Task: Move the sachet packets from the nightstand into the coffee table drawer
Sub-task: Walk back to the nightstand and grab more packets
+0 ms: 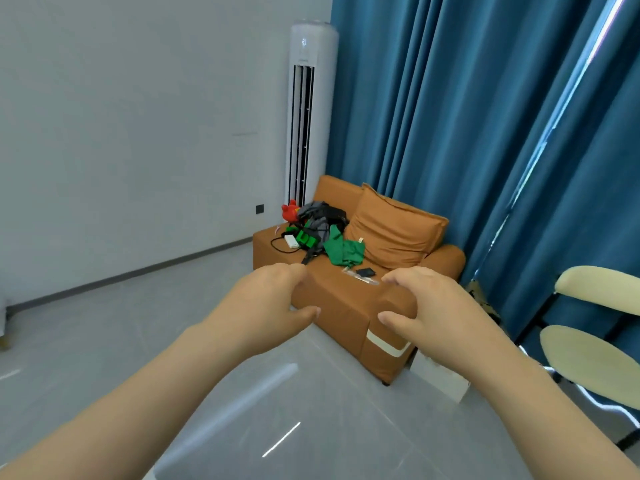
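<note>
My left hand (266, 303) and my right hand (422, 303) are stretched out in front of me at mid-frame, palms down, fingers loosely curved, holding nothing. They hang in the air in front of an orange sofa (346, 306). No sachet packets, nightstand or coffee table drawer are in view.
The orange sofa carries a cushion (391, 230), green cloth (343, 249), a dark bag (322, 216), a red toy (290, 209) and small items. A white tower air conditioner (308, 116) stands behind it. Blue curtains (485, 116) hang right. A cream chair (595, 341) stands at right. Grey tiled floor (138, 323) lies left.
</note>
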{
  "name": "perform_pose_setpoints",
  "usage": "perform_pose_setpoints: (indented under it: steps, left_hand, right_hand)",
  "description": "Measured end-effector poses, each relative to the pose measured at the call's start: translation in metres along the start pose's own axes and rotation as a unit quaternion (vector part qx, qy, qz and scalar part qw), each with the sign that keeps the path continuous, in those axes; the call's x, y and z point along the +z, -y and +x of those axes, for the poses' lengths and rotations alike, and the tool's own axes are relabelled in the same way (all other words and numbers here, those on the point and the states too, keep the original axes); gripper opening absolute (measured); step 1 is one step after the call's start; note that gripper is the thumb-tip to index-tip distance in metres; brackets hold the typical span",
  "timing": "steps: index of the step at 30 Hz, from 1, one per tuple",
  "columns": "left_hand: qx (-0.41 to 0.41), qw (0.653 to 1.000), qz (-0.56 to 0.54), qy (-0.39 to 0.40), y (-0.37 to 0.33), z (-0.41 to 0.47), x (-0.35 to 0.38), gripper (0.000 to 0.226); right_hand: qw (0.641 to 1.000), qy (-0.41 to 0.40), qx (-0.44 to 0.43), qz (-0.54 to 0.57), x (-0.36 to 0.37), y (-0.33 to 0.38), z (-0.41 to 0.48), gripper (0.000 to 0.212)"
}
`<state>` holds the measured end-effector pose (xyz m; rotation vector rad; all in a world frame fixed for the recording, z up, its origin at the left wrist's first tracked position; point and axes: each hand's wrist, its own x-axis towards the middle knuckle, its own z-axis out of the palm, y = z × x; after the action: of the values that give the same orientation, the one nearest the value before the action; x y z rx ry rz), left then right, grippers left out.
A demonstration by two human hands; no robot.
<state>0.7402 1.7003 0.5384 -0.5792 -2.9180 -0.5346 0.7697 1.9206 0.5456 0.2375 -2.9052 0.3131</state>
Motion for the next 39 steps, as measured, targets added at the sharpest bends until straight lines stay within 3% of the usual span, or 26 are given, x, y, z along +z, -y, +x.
perform_pose_setpoints:
  steps: [6, 12, 21, 39]
  left_hand:
    - [-0.071, 0.997, -0.001, -0.011, 0.029, 0.098, 0.011, 0.04]
    - [-0.174, 0.983, 0.015, -0.048, 0.103, 0.163, 0.004, 0.048]
    - [-0.293, 0.951, 0.031, -0.095, 0.269, 0.217, -0.023, 0.047]
    - [-0.435, 0.892, 0.041, -0.119, 0.586, 0.359, -0.08, 0.048]
  right_hand:
    - [0.996, 0.014, -0.076, 0.038, 0.03, -0.034, 0.135, 0.049]
    - [0.983, 0.047, -0.17, 0.059, 0.073, -0.013, 0.266, 0.05]
    - [0.949, 0.091, -0.283, 0.101, 0.154, 0.103, 0.442, 0.048]
    - [0.885, 0.168, -0.416, 0.127, 0.293, 0.331, 0.767, 0.048]
